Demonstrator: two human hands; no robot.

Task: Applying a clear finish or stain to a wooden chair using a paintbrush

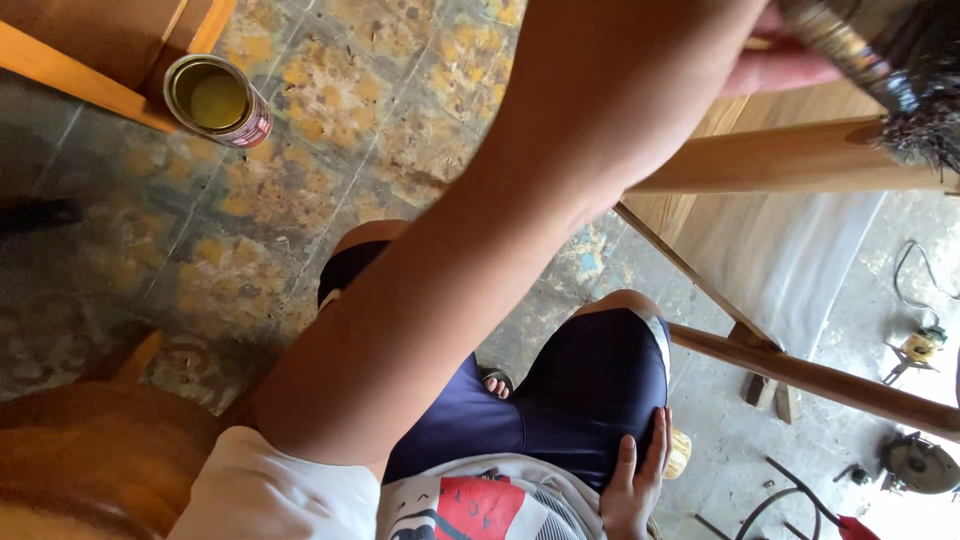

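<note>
My left arm reaches across the view from bottom left to top right. My left hand (pixel 778 62) grips the handle of a paintbrush (pixel 868 52) with a metal ferrule and dark bristles. The bristles touch a light wooden rail (pixel 790 160) of a furniture frame. My right hand (pixel 635 482) lies flat on my right thigh, on dark blue shorts, holding nothing. An open tin can (pixel 217 100) of yellowish liquid stands at the top left, far from both hands.
The can sits by an orange wooden piece (pixel 70 60). A round wooden leg (pixel 830 385) and a thin slat cross at the right. Power tools (pixel 918 462) and cables lie on the concrete floor at bottom right. A brown wooden seat (pixel 90 450) is at bottom left.
</note>
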